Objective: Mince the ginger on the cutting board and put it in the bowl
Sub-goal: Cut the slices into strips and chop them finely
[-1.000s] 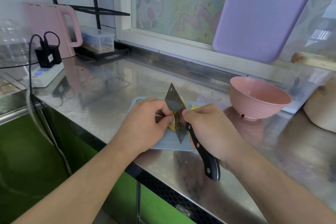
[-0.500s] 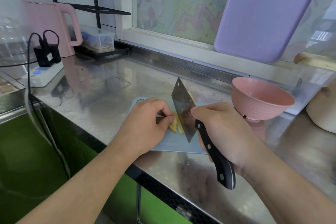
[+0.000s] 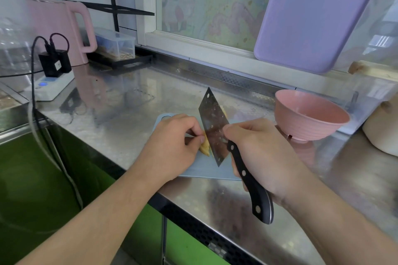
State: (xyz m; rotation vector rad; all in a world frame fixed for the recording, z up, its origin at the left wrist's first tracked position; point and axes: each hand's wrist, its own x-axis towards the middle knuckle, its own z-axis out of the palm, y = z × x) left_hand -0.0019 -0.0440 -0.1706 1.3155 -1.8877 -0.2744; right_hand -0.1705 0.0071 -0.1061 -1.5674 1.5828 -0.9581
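The step in hand was the cutting itself: the pale yellow ginger [image 3: 205,148] lay in slices on the light blue plastic cutting board [image 3: 204,171], which sat near the front edge of the stainless steel counter [image 3: 129,114]. The left hand [image 3: 172,146] pinned the ginger from the left, its fingers curled and its thumb and fingertips pinching the near slices. The right hand [image 3: 258,153] wrapped its fingers round the black riveted handle of the steel cleaver [image 3: 213,127], with the forefinger pressed against the side of the blade. The blade stood on edge just beside the left fingertips, flecked with ginger bits; whether the edge touched the board could not be told.

I judged the mincing to be far from done, since the pieces looked like slices and not fine bits. The next move would call for close, repeated cuts with the left fingertips kept tucked back from the edge. Nothing showed in the pink ribbed bowl [image 3: 310,116], which stood to the right of the board.

No brand or legible writing could be read; the window covering [image 3: 206,2] carried only a cartoon drawing.
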